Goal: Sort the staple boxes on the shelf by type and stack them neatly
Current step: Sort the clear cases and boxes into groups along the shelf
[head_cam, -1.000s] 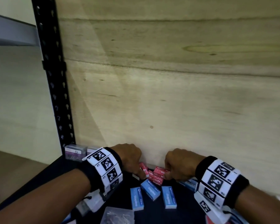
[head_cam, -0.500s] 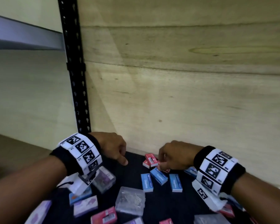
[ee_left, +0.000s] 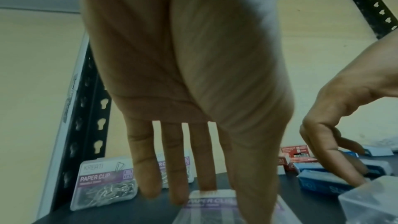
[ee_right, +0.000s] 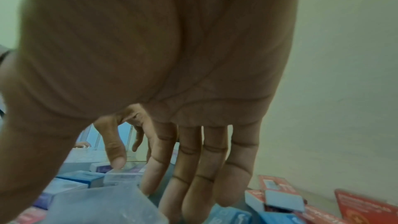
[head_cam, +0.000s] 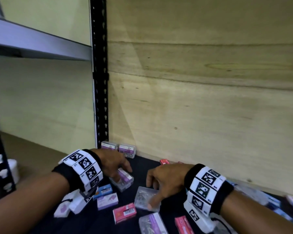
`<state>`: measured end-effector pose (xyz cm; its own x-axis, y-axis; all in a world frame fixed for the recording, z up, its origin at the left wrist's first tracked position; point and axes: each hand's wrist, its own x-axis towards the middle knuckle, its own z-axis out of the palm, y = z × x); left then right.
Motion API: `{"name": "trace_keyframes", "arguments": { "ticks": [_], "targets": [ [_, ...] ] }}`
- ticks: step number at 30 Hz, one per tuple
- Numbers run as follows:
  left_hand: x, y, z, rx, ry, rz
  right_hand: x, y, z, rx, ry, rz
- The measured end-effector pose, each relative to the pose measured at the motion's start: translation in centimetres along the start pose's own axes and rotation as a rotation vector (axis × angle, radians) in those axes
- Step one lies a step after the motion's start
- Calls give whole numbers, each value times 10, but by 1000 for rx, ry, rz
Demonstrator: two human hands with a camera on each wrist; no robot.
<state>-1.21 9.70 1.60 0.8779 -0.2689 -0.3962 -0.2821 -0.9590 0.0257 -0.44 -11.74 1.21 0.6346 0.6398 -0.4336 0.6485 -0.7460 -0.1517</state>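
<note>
My left hand [head_cam: 123,173] reaches down with straight fingers [ee_left: 178,192] onto a clear paper clip box with a purple label [head_cam: 125,180], tips touching its lid [ee_left: 212,199]. My right hand [head_cam: 150,191] hovers spread over a clear plastic box [head_cam: 146,197], its thumb resting on the near edge and its fingers [ee_right: 193,185] straight. Small red staple boxes [head_cam: 164,161] lie by the back wall. Blue staple boxes [ee_left: 318,181] sit under the right hand's fingers. Neither hand grips anything.
Two paper clip boxes [head_cam: 118,148] stand against the plywood back wall beside the black shelf post [head_cam: 100,98]. Loose blue [head_cam: 102,191], purple [head_cam: 107,200] and red [head_cam: 124,212] boxes and another clear box [head_cam: 152,223] litter the dark shelf [head_cam: 142,166] near me.
Both hands left the red boxes by the back wall and drew towards me. The left went to the paper clip box, the right to the clear box. My view shifted left.
</note>
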Motion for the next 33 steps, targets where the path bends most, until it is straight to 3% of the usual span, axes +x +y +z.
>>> {"name": "trace_keyframes", "arguments": {
  "ticks": [12, 23, 33],
  "targets": [
    [3, -6, 5, -64, -65, -12, 4, -5, 0, 18, 2, 27],
    [18, -28, 7, -225, 71, -36, 18, 17, -12, 316, 22, 79],
    [27, -35, 2, -305, 101, -1, 34, 24, -5, 465, 52, 62]
  ]
}}
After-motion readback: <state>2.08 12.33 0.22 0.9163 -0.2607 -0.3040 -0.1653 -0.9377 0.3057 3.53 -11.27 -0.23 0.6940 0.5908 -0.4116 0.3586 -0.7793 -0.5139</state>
